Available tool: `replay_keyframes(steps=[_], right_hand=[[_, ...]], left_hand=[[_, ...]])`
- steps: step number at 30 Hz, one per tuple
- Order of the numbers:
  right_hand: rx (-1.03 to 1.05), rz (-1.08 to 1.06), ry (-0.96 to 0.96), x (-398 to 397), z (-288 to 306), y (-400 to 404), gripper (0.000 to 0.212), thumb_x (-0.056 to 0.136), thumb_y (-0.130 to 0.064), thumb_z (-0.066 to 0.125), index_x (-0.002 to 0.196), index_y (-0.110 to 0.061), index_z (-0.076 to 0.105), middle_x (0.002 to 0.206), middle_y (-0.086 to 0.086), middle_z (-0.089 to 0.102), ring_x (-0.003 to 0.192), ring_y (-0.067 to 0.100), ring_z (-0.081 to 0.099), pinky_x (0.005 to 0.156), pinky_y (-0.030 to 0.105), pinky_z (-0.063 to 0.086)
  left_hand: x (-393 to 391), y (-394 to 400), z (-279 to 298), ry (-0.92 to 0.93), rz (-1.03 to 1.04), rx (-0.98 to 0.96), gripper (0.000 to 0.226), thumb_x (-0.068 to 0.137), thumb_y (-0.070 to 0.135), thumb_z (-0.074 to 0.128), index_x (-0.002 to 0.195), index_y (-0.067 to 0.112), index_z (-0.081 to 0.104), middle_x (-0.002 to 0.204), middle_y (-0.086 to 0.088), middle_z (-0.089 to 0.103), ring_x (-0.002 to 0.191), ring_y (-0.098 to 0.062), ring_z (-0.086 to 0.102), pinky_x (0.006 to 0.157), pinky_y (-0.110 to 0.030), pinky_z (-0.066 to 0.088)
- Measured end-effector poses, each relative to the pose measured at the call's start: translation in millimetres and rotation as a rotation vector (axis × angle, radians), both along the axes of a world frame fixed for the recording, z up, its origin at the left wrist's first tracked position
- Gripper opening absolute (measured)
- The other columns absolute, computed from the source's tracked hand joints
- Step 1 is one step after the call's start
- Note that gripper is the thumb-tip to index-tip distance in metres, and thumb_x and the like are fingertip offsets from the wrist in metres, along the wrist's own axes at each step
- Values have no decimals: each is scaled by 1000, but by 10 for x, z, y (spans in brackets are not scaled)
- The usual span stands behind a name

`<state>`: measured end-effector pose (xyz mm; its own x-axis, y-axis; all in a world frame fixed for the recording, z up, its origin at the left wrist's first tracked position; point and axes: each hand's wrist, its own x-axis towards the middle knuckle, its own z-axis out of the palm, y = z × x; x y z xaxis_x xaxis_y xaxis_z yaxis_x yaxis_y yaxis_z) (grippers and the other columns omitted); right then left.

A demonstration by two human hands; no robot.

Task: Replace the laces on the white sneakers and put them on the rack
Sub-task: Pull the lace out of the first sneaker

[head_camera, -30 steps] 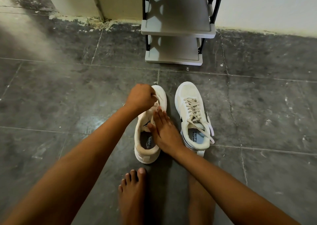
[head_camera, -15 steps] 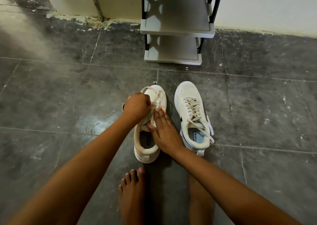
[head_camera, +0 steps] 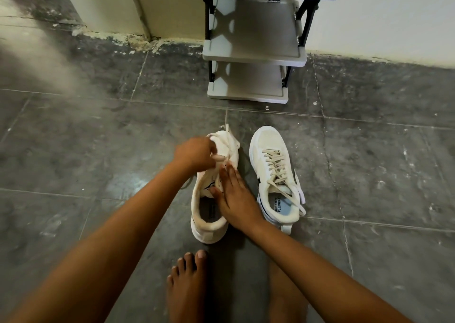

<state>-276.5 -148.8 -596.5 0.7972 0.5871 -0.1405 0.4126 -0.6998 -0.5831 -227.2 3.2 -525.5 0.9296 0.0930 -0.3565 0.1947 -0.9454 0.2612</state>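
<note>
1. Two white sneakers on the floor (head_camera: 98, 150): left sneaker (head_camera: 209, 214) under both hands, right sneaker (head_camera: 273, 175) just beside it, laced.
2. One beige lace (head_camera: 227, 148) pinched in the curled left hand (head_camera: 194, 154).
3. Right hand (head_camera: 234, 194) flat, fingers straight, pressing the left sneaker.
4. One grey rack (head_camera: 256, 52) beyond, by the wall.
5. Two bare feet (head_camera: 187, 285) nearest.

My two white sneakers sit side by side on the floor, toes toward the rack (head_camera: 253, 52). The left sneaker (head_camera: 209, 214) has its beige lace (head_camera: 227, 148) loose; the right sneaker (head_camera: 273, 175) is laced.
</note>
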Motion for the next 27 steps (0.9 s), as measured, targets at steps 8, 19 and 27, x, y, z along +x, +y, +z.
replay_keyframes(steps=[8,19,27], right_hand=[[1,11,8,-6,-13,7,95,80,-70,-1,150,-6,10,158,12,0,147,23,-5,112,23,-7],[-23,18,-8,-14,1,13,86,85,-61,4,149,-5,9,158,14,1,147,25,-3,112,22,-11],[-46,22,-5,2,17,0,71,93,-47,20,149,-5,10,158,13,1,147,24,-4,111,22,-12]], left_hand=[[-89,-67,-104,-127,64,-137,9,87,16,61,91,14,69,92,-4,63,86,-20,61,67,-26,42],[-25,58,-58,-21,-13,-44,21,83,25,68,102,18,68,103,-1,63,93,-18,59,82,-34,51],[-21,-104,92,-58,18,-232,8,87,13,61,85,9,68,89,-6,65,82,-20,60,64,-22,44]])
